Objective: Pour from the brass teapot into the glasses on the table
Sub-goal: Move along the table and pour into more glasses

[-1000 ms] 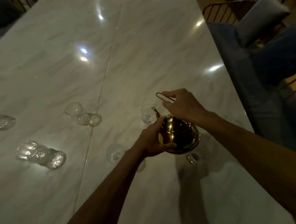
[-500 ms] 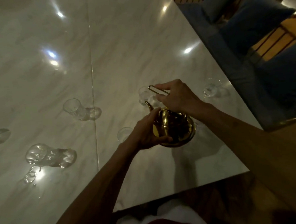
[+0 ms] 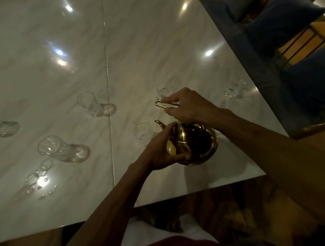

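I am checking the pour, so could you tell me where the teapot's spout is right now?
In the head view the spout sits centre-right, just above the left hand, pointing at the nearest glass.

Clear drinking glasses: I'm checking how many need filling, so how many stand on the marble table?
6. Far left edge; left-front; by the table seam; beside the teapot spout; behind the right hand; far right edge. More may be out of frame.
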